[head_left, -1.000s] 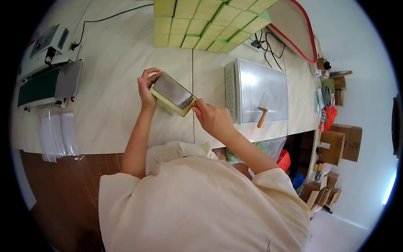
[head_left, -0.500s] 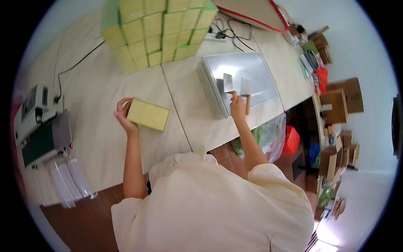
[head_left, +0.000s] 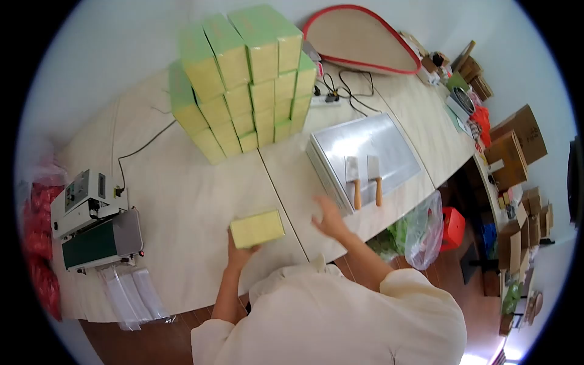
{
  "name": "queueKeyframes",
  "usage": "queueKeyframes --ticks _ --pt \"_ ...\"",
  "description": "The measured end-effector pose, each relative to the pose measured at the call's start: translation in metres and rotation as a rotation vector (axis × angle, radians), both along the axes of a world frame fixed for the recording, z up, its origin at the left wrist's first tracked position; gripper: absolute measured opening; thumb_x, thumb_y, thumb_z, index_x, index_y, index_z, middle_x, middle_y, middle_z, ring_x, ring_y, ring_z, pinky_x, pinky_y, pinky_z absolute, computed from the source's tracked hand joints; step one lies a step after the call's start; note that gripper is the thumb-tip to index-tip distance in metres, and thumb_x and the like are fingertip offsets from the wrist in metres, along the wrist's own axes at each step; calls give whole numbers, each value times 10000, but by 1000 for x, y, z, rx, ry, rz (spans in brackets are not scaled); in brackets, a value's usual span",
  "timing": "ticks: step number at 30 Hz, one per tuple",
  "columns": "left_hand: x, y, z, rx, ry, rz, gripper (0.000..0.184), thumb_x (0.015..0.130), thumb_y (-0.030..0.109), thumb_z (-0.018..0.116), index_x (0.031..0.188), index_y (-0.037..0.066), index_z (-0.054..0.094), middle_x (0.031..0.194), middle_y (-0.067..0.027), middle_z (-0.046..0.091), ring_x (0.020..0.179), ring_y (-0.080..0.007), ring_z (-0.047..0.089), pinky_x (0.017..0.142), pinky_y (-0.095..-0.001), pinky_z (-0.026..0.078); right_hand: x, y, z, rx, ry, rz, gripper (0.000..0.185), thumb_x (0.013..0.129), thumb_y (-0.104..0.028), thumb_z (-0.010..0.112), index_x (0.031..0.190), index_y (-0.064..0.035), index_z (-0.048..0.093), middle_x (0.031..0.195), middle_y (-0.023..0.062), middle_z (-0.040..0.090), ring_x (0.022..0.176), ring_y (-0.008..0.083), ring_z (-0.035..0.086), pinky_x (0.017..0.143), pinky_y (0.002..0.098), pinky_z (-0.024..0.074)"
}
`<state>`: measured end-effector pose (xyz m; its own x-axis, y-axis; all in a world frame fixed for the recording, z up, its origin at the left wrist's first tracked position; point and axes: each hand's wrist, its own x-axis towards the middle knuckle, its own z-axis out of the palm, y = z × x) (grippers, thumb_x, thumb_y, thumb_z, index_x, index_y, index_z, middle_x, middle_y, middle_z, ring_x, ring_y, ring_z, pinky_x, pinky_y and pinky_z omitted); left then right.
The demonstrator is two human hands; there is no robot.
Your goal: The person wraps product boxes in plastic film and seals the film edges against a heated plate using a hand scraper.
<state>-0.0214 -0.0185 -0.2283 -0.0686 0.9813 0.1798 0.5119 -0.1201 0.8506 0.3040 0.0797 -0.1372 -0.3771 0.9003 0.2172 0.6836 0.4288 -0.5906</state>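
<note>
A pale yellow box (head_left: 258, 229) with a greenish edge is gripped in my left hand (head_left: 239, 252), low over the front of the table. The fingers wrap its near left side and underside, partly hidden by it. My right hand (head_left: 330, 219) is empty, its fingers apart, in the air between that box and a flat silver metal case (head_left: 389, 146). Two scrapers with wooden handles lie side by side on the case: the left scraper (head_left: 356, 193) and the right scraper (head_left: 378, 191), blades pointing away from me.
A tall stack of yellow-and-green boxes (head_left: 255, 79) stands at the back. On the left are a white-and-green machine (head_left: 91, 207) and clear plastic sleeves (head_left: 137, 298). A power strip (head_left: 326, 99) with black cables sits behind the case. Cardboard boxes (head_left: 508, 155) line the right side.
My right hand has let go of the left scraper and moved off the case toward the yellow box. My left hand has turned the box and brought it closer to me. The view has shifted.
</note>
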Motion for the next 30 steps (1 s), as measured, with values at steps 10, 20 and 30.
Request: queueKeyframes --ticks 10,20,30 --pt "23 48 119 -78 -1298 164 646 941 486 572 1363 21 414 1259 -103 547 1158 -241 535 977 -366 443 -81 -21 41 -641 437 330 979 825 -274 746 1548 -91 112 1460 191 393 1374 290 352 1132 382 270" --pt "119 61 172 -180 -652 -509 496 938 224 641 1355 98 405 1233 -76 541 1078 -182 555 954 -351 444 8 79 232 -139 831 -76 715 876 -173 653 1497 -46 322 1390 135 495 1250 214 482 1043 327 379" --pt "55 19 102 -432 -503 -201 354 958 220 605 1270 69 533 1084 -80 640 1002 -159 609 900 -302 480 -9 351 318 269 88 -418 685 781 -398 673 1399 -149 512 1331 222 543 1165 283 576 950 395 476"
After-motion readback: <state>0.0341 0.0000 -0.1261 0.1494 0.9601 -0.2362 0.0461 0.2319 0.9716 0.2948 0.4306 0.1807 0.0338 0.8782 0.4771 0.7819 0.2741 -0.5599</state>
